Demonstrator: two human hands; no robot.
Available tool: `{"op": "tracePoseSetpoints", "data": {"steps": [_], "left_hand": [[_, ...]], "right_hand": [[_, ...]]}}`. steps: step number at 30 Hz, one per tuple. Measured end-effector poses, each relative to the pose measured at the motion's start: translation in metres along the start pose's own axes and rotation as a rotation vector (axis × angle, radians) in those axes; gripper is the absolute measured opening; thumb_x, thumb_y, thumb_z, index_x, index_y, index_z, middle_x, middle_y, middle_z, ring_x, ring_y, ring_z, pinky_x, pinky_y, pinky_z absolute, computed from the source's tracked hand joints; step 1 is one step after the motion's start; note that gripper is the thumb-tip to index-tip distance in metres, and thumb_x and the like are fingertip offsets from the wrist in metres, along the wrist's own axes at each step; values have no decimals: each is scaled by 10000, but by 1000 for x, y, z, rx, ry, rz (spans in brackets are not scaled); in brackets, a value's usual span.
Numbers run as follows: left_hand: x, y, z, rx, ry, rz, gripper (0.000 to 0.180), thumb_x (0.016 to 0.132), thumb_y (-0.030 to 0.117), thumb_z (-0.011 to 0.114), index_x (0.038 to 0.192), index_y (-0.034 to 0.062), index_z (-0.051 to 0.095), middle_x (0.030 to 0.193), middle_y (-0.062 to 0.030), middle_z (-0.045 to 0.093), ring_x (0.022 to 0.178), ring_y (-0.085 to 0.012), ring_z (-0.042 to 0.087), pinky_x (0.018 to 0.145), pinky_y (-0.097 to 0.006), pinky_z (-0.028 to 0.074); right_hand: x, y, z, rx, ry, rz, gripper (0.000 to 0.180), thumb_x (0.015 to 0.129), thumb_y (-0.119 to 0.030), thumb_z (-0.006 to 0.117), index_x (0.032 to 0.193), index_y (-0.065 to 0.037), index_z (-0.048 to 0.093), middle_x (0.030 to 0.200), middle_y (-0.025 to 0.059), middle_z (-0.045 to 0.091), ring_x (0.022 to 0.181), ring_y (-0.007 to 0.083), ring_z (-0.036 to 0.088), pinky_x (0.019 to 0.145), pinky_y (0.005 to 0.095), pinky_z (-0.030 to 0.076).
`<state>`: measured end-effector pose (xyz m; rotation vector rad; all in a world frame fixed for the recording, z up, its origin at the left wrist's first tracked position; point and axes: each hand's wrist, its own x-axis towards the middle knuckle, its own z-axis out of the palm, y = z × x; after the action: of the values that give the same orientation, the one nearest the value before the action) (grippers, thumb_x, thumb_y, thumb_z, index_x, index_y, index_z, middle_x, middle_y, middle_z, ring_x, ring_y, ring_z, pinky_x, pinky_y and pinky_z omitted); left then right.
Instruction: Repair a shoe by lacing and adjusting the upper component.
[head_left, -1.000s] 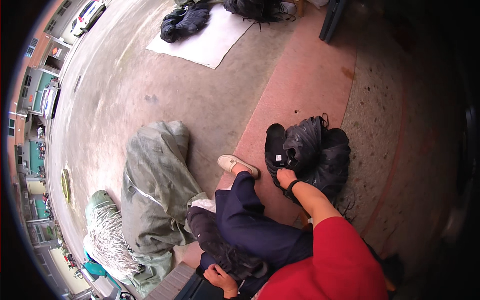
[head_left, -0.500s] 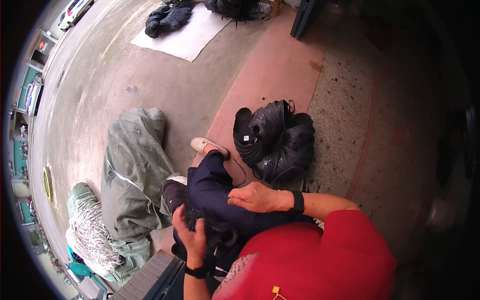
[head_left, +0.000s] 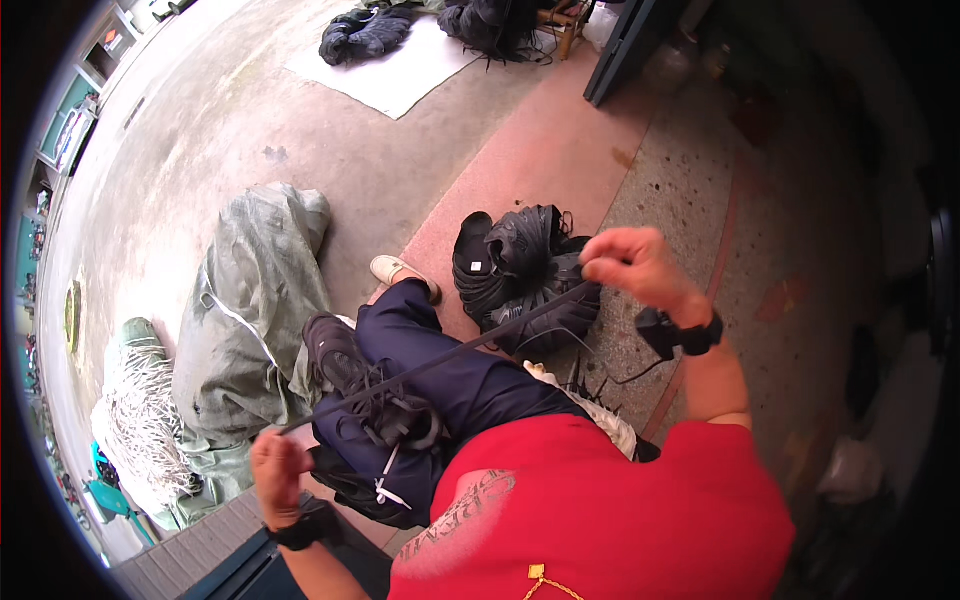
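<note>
A long black shoelace (head_left: 470, 345) is pulled taut on a slant across my lap. At its lower left end my left hand (head_left: 280, 470) grips it in closed fingers. The other end is pinched by my right hand (head_left: 640, 268), raised beyond my right knee. Beneath the lace a black sneaker (head_left: 385, 390) rests on my lap, with loose laces over its upper. A white cord (head_left: 388, 482) hangs by the shoe's near end. Just past my legs, a bundle of black shoe pieces (head_left: 525, 270) lies on the floor, close to my right hand.
To the left stand a large grey-green sack (head_left: 250, 310) and a heap of white laces (head_left: 145, 420). Farther off, more black bundles (head_left: 365, 35) sit around a white sheet (head_left: 400, 80). A dark door edge (head_left: 620, 55) stands at the upper right.
My hands have moved well apart, the right one up and to the right, the left one down and left. The black shoelace now stretches between them.
</note>
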<state>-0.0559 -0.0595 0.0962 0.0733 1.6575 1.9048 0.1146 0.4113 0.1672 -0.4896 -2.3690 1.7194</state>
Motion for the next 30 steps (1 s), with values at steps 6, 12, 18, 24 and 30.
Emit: {"op": "tracePoseSetpoints", "data": {"steps": [6, 12, 18, 24, 30], "left_hand": [[-38, 15, -144, -10, 697, 152, 239, 894, 322, 483, 902, 84, 470, 526, 78, 217, 413, -18, 191, 357, -186, 160], [-64, -12, -183, -123, 1020, 61, 280, 864, 360, 524, 911, 87, 479, 513, 68, 237, 397, -30, 212, 347, -191, 167], [-42, -13, -130, 53, 792, -178, 243, 861, 314, 533, 894, 75, 508, 488, 60, 238, 376, -42, 202, 346, -206, 180], [-23, -4, 2, 281, 80, -447, 211, 883, 207, 494, 943, 10, 540, 538, 7, 457, 373, -41, 352, 358, -174, 302], [-19, -11, 92, 286, -180, -685, 243, 891, 183, 477, 1020, -11, 550, 583, -17, 517, 393, -47, 412, 380, -166, 324]], "right_hand": [[-15, -6, -129, 224, 309, -16, 245, 833, -279, 582, 877, -38, 580, 551, -83, 397, 415, -9, 295, 350, 152, 223], [-41, 14, -223, 434, 559, 12, 292, 806, -347, 619, 883, -71, 560, 545, -78, 332, 385, 7, 259, 348, 163, 221], [-35, 76, -283, -14, 947, 349, 398, 758, -420, 651, 898, -51, 594, 516, -35, 383, 458, 40, 394, 436, 200, 349], [-69, 211, -428, -1492, 679, 768, 446, 822, -413, 482, 898, 2, 627, 924, 173, 617, 907, 344, 575, 773, 402, 446], [-59, 223, -172, -1375, -819, 1323, 338, 777, -224, 484, 1064, -82, 592, 1135, 122, 556, 1069, 265, 522, 864, 379, 437]]}}
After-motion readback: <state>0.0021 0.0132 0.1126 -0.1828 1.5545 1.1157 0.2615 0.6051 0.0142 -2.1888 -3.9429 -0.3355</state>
